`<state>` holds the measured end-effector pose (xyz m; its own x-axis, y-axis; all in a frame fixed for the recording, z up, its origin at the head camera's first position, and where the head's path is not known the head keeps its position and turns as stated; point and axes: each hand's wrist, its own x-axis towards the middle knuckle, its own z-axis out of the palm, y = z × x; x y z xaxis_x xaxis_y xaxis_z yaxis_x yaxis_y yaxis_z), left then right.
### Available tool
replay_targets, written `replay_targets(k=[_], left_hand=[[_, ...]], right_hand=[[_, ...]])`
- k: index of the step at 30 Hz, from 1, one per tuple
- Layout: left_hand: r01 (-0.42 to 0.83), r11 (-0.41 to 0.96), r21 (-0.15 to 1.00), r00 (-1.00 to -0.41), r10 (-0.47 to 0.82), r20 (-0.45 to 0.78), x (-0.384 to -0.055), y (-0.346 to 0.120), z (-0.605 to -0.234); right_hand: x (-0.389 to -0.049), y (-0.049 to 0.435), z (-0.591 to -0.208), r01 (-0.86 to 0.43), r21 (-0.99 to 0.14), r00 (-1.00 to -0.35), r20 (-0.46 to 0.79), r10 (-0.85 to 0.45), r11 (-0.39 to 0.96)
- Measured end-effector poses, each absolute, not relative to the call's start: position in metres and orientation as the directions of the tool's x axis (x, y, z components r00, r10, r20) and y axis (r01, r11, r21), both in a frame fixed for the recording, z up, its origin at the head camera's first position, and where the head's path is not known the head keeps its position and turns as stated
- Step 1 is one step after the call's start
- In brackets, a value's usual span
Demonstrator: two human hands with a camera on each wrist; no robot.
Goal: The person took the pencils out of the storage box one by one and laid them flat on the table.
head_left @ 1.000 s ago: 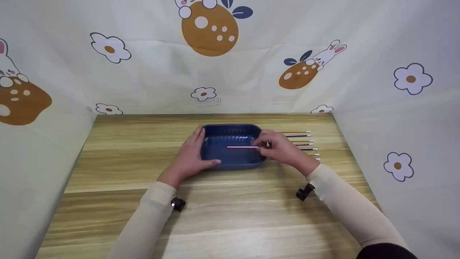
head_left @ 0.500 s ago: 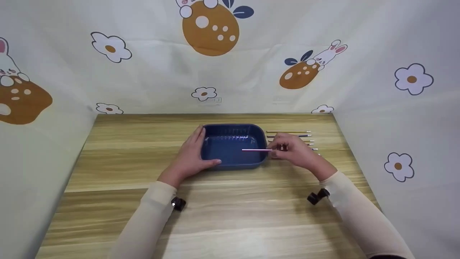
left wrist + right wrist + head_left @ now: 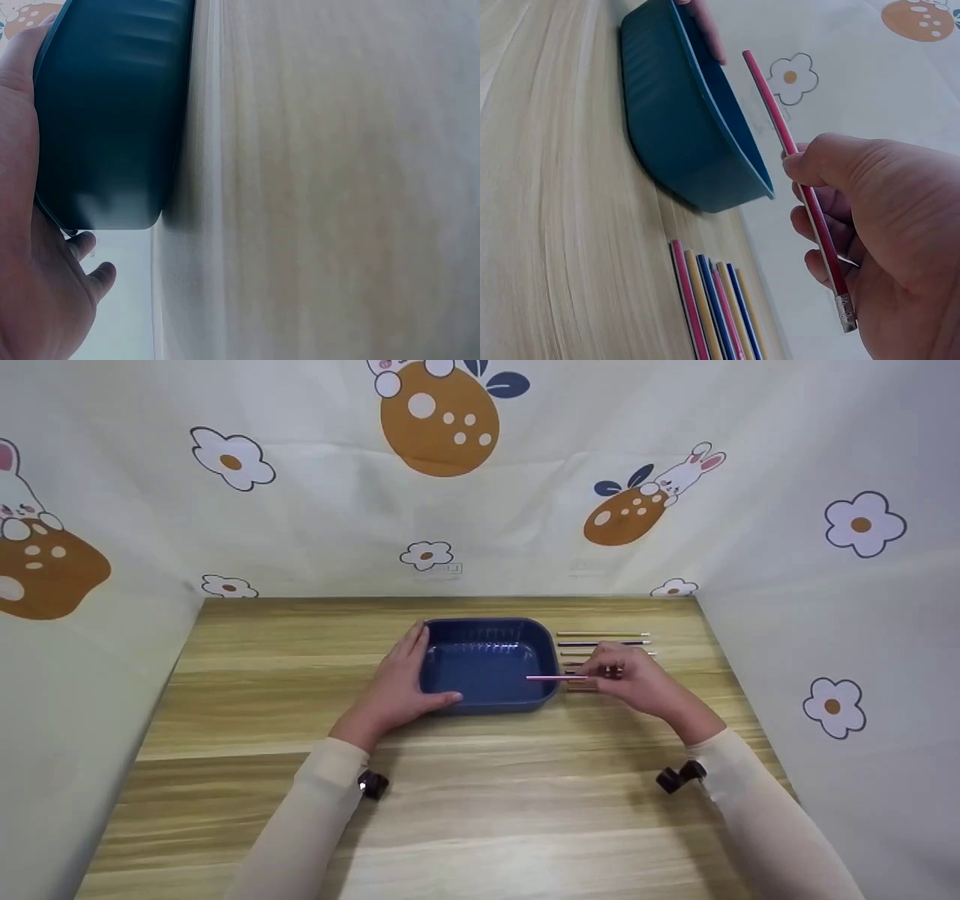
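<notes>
A blue rectangular bin [image 3: 487,707] stands on the table. My left hand [image 3: 394,682] holds it at the left end, thumb over the near rim and fingers along the side. In the left wrist view the bin's outer wall [image 3: 112,127] fills the upper left, beside the hand [image 3: 34,247]. Between thumb and fingers my right hand [image 3: 634,679] pinches a pink pencil [image 3: 555,678]. The pencil's tip end is over the bin's right rim. The right wrist view shows the pencil [image 3: 784,135] in the hand [image 3: 900,225], raised above the table, its metal eraser end toward the palm.
Several pencils [image 3: 604,634] lie side by side on the wooden table [image 3: 480,795], right of the bin; the right hand partly covers them. Patterned cloth walls [image 3: 322,510] enclose the table at the back and sides.
My right hand has moved right and slightly toward me with the pink pencil, from over the bin to its right rim, uncovering some pencils. The left hand and bin have stayed still.
</notes>
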<state>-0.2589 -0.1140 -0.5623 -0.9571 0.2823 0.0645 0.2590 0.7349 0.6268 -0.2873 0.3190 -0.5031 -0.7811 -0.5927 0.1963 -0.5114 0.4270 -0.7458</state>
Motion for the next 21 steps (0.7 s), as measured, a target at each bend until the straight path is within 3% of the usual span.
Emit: replay_targets(k=[21], left_hand=[[0.269,0.736,0.621,-0.955,0.287,0.073,-0.260,-0.114,-0.565]], right_hand=[[-0.280,0.350,-0.508,-0.477,-0.749,-0.798,0.149,-0.584,0.460]])
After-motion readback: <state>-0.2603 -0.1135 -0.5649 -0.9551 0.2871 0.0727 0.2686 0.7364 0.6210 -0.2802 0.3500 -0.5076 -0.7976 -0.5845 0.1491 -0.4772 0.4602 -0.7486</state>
